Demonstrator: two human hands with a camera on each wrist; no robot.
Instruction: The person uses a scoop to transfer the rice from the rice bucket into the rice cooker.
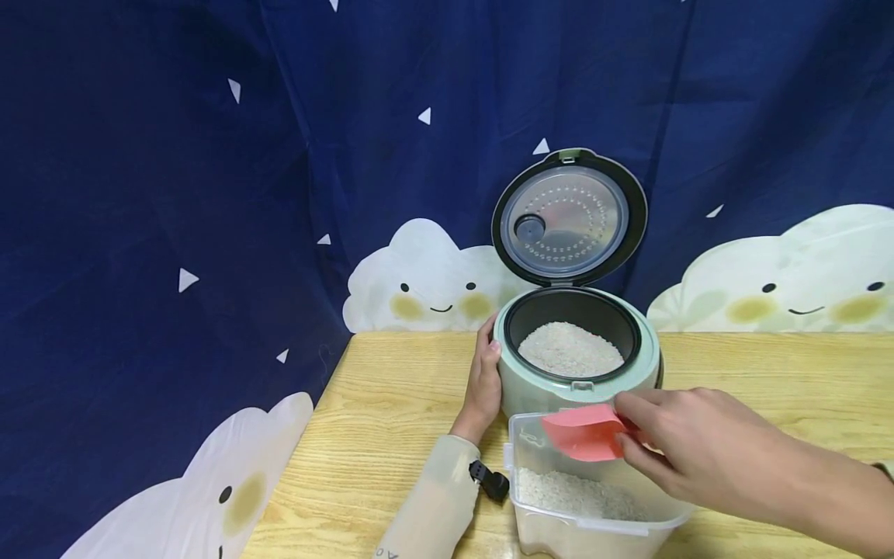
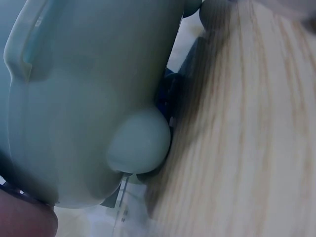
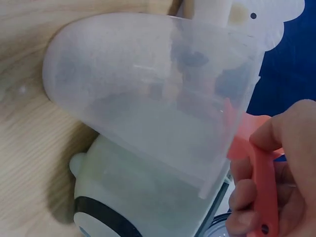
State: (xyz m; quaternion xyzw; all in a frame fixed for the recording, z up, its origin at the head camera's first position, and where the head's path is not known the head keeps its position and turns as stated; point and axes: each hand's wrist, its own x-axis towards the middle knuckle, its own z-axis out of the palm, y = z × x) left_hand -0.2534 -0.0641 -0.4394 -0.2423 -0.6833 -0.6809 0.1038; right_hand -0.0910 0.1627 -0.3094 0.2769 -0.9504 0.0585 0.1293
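My right hand (image 1: 708,450) grips a pink scoop (image 1: 585,435) by its handle. The scoop's bowl is over a clear plastic bin (image 1: 611,528), and no rice shows in it. Loose rice (image 1: 569,495) covers the bottom of the bin. Just behind the bin stands a pale green rice cooker (image 1: 531,394), its lid (image 1: 615,225) raised. White rice (image 1: 571,351) is heaped in its dark inner pot (image 1: 522,310). Flat along the cooker's left side rests my left hand (image 1: 482,384), thumb near the rim. In the right wrist view the scoop handle (image 3: 264,197) lies across the curled fingers.
Everything stands on a wood-grain table (image 1: 391,404). A dark blue curtain (image 1: 391,171) with smiling clouds hangs right behind the cooker and along the table's left edge. A small black device (image 1: 491,481) sits on the left wrist, close to the bin's left wall.
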